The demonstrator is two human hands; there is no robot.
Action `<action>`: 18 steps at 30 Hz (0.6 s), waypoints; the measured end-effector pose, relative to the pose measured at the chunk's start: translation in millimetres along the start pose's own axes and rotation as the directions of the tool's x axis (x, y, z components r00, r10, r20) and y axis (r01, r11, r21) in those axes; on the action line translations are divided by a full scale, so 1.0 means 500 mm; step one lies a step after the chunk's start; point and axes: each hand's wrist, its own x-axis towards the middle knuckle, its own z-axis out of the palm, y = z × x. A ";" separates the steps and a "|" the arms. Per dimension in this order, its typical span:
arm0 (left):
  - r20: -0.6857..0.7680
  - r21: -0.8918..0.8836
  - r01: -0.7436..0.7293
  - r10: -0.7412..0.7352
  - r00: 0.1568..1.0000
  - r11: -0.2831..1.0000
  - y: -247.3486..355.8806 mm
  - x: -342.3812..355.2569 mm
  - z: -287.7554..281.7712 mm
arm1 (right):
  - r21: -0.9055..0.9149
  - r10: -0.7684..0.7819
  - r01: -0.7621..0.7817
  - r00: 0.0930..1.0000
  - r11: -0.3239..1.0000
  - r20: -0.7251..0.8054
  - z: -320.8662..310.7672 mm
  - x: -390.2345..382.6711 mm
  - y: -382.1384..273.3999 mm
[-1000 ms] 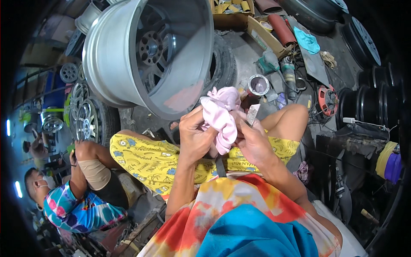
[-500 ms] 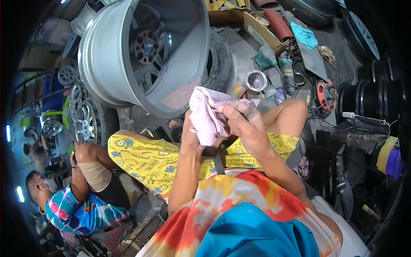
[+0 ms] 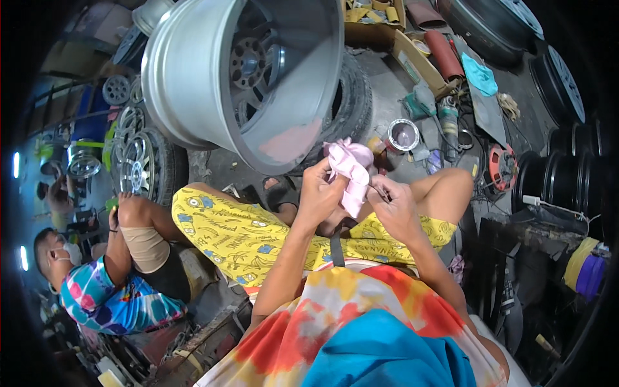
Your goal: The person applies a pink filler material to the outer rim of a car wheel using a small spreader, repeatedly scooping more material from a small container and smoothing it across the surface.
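A crumpled pink cloth (image 3: 349, 169) is gripped in my left hand (image 3: 317, 190), its fingers bent around the cloth above my lap. Just right of it, my right hand (image 3: 393, 206) has its fingers closed on a thin blade-like tool (image 3: 380, 192), seen almost edge-on and partly hidden by the fingers. The hand sits beside the cloth's lower end. Directly beyond my hands stands a large silver wheel rim (image 3: 187, 77) with a pinkish patch on its inner barrel, in front of a tire (image 3: 354, 97). An open can (image 3: 403, 134) of greyish paste is to the right of the cloth.
A co-worker (image 3: 116, 290) sits at my left near stacked wheels (image 3: 135, 168). At right lie a cardboard box (image 3: 412, 58), red roll (image 3: 443, 55), power tools (image 3: 449, 129), red reel (image 3: 501, 164), cyan cloth (image 3: 478, 74) and black rims (image 3: 567, 180).
The view has shifted, so surroundings sit right of their earlier places. My right thumb has come off the cloth, the hands are slightly apart, and the blade shows less of its flat side.
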 end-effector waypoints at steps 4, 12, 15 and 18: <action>-0.030 -0.176 0.201 -0.210 0.977 0.964 -0.052 0.004 -0.028 | -0.155 0.080 -0.086 0.996 0.984 -0.043 -0.021 0.013 0.042; 0.082 -0.533 0.341 -0.353 0.932 0.775 -0.056 0.015 -0.033 | -0.022 0.068 -0.069 0.996 0.997 -0.059 -0.048 0.017 0.093; 0.088 -0.548 0.356 -0.371 0.924 0.757 -0.067 0.016 -0.048 | 0.126 0.140 -0.139 0.990 0.982 -0.001 -0.018 0.026 0.073; 0.068 -0.670 0.293 -0.337 0.939 0.682 -0.070 0.011 -0.065 | 0.289 0.053 0.007 0.979 0.957 -0.198 0.028 0.045 0.066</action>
